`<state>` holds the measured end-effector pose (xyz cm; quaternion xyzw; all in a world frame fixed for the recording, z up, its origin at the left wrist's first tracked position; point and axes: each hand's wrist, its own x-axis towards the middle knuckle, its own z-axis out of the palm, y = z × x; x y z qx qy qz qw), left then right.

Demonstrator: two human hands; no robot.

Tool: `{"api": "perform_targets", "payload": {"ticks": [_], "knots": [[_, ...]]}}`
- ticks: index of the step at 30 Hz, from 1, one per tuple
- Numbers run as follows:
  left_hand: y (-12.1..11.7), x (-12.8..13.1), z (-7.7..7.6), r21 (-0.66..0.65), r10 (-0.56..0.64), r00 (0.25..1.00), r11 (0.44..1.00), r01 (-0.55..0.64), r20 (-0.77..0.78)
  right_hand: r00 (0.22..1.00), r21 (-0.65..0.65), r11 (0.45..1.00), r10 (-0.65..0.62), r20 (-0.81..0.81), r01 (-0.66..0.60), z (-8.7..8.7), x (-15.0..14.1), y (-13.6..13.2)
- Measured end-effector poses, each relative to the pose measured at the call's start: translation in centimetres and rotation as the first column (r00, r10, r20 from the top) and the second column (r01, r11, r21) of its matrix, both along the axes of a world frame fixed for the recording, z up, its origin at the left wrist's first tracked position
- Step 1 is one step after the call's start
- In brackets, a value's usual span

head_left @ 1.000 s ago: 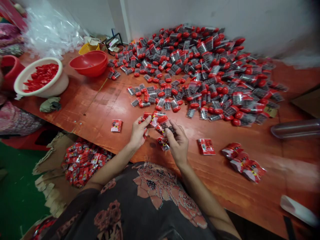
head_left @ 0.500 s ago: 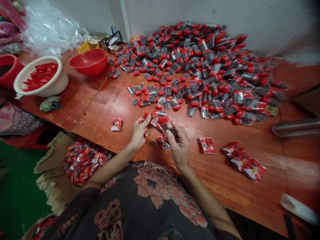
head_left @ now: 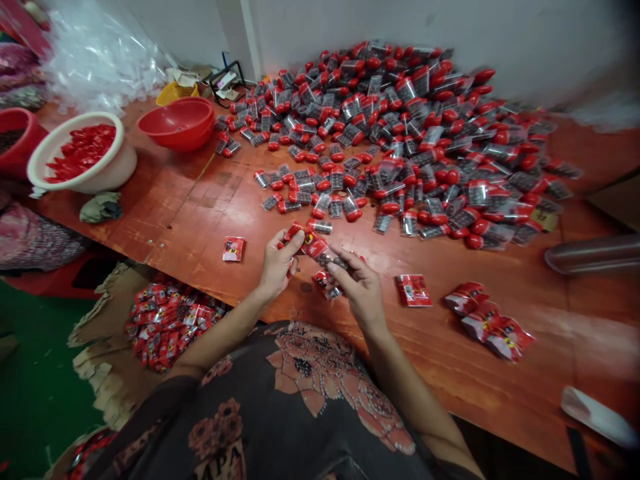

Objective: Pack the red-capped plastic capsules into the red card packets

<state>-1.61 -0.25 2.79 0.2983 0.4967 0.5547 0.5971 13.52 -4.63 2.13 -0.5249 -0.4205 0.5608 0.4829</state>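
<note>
Gripping a clear tube with a red cap (head_left: 320, 250) at both ends, the left hand (head_left: 276, 265) and right hand (head_left: 361, 291) keep their fingers (head_left: 298, 235) closed on it, to hold it steady above the table (head_left: 200, 220), near the big pile of tubes (head_left: 400, 140).

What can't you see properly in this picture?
All from the head view:
- Parts of the red packet: covered by the left hand and the right hand.
- The dark bits in the clear tubes: too small to tell what they are.
- Writing on the small packets in the cardboard box: too small and blurry.
- One end of the shiny tube: cut off by the picture's right edge.
</note>
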Motion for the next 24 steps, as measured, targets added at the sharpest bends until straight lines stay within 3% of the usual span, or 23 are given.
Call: {"api": "perform_targets", "payload": {"ticks": [3, 9, 11, 16, 20, 24], "knots": [[-0.3, 0.0, 0.4, 0.022, -0.051, 0.999, 0.998, 0.051, -0.004, 0.998, 0.061, 0.998, 0.018, 0.053, -0.021, 0.1, 0.3, 0.1], [-0.5, 0.0, 1.3, -0.011, -0.121, 0.992, 0.993, 0.122, 0.02, 0.958, 0.326, 0.943, -0.029, 0.285, -0.069, -0.3, 0.6, -0.1], [-0.5, 0.0, 1.4, -0.019, -0.162, 0.986, 0.986, 0.163, 0.037, 0.971, 0.297, 0.954, -0.025, 0.238, -0.048, -0.5, 0.5, -0.3], [-1.0, 0.7, 0.9, -0.079, -0.19, 0.98, 0.978, 0.194, 0.057, 0.997, 0.018, 1.0, -0.009, -0.075, 0.011, -1.2, -0.9, -0.9], [-1.7, 1.3, 0.3, -0.107, -0.161, 0.986, 0.98, 0.166, 0.051, 0.994, 0.117, 0.988, -0.1, -0.033, 0.103, -1.5, -1.3, -1.1], [-1.8, 1.0, 0.2, -0.13, -0.206, 0.979, 0.97, 0.205, 0.009, 0.997, 0.064, 0.996, 0.07, -0.016, -0.069, -1.5, -0.3, -0.6]]}}
